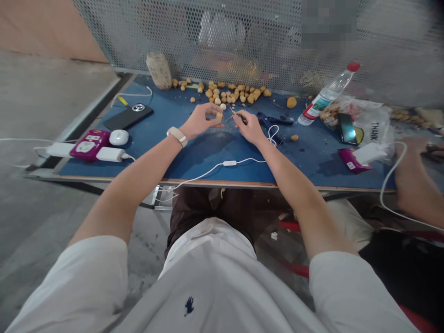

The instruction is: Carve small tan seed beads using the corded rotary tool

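Observation:
My left hand (203,121), wearing a pale wristband (177,135), pinches a small tan round piece (219,115) between thumb and fingers. Close to its right, my right hand (250,127) is closed around a small dark-handled tool (242,119). Thin metal tips on that tool spread towards the tan piece, apart from it; its exact kind is too small to make out. Behind both hands lie several similar tan round pieces (239,94) in a loose heap. Blue-handled pliers (277,121) rest just right of my right hand.
A perforated metal panel (270,41) rises behind the blue table (215,162). Left are a jar (158,70), a phone (128,117) and a purple power strip (89,144). Right stand a bottle (324,99) and a plastic bag (373,120); another person's arm (416,180) is beyond. A white cable (208,172) crosses the front.

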Demonstrator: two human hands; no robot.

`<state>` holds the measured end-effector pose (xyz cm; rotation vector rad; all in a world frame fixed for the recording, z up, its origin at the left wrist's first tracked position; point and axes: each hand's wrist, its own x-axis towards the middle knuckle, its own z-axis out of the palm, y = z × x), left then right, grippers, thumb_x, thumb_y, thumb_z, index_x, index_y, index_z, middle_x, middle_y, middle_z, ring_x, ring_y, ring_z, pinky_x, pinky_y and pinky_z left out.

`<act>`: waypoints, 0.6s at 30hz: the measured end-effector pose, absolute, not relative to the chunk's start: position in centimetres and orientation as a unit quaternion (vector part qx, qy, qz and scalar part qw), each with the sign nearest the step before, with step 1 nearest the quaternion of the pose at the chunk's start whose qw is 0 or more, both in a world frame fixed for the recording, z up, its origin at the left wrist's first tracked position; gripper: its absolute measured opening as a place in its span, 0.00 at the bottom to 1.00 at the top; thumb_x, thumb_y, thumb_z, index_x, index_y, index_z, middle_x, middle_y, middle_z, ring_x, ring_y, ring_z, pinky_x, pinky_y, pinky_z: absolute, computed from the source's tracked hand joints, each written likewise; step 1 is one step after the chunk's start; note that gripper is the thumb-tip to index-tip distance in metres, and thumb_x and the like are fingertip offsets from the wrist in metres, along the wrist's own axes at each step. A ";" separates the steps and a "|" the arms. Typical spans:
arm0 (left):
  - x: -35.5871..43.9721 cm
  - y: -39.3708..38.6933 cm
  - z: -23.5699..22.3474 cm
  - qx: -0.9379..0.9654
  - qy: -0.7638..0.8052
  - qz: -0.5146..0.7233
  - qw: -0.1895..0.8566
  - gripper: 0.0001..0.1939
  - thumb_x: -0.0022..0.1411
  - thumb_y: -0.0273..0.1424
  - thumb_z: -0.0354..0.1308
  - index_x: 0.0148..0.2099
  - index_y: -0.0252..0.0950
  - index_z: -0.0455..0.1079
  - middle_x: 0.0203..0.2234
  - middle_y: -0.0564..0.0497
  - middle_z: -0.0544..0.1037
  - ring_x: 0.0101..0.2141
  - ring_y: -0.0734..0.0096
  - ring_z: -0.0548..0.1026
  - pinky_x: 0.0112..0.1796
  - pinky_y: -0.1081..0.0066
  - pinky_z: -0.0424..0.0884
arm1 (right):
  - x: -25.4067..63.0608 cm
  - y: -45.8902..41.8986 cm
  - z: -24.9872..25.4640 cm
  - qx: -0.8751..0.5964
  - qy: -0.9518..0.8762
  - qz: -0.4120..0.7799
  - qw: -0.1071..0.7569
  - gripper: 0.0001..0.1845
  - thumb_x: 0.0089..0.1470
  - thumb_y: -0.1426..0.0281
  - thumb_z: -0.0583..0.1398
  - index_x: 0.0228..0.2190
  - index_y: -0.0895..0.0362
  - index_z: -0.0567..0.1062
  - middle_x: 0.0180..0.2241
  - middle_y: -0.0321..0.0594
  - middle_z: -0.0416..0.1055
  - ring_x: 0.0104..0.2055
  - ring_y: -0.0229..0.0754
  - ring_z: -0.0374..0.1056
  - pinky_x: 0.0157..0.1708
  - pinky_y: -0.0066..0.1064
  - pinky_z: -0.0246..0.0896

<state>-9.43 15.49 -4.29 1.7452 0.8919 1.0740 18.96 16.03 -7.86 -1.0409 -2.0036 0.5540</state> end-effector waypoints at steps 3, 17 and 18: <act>-9.4 15.4 -5.4 0.672 0.385 0.445 0.450 0.17 0.78 0.26 0.83 0.62 0.34 0.83 0.48 0.44 0.92 0.50 0.57 0.96 0.65 0.51 0.93 | 19.0 15.6 -7.6 -0.412 -0.800 0.196 0.389 0.55 0.74 0.13 0.51 0.52 0.47 0.87 0.39 0.45 0.80 0.45 0.58 0.81 0.58 0.57 0.85; -9.7 14.9 -5.8 0.674 0.379 0.424 0.472 0.14 0.79 0.19 0.79 0.61 0.34 0.87 0.48 0.43 0.94 0.51 0.56 0.97 0.67 0.50 0.92 | 19.1 15.3 -7.1 -0.406 -0.867 0.111 0.266 0.42 0.89 0.32 0.50 0.65 0.52 0.86 0.46 0.48 0.89 0.47 0.60 0.82 0.55 0.49 0.74; -9.7 15.0 -5.8 0.676 0.380 0.425 0.467 0.14 0.78 0.19 0.79 0.61 0.34 0.87 0.49 0.43 0.94 0.51 0.55 0.97 0.67 0.49 0.92 | 19.1 15.3 -7.1 -0.404 -0.870 0.106 0.261 0.41 0.89 0.33 0.51 0.65 0.52 0.86 0.46 0.48 0.89 0.47 0.60 0.82 0.55 0.48 0.73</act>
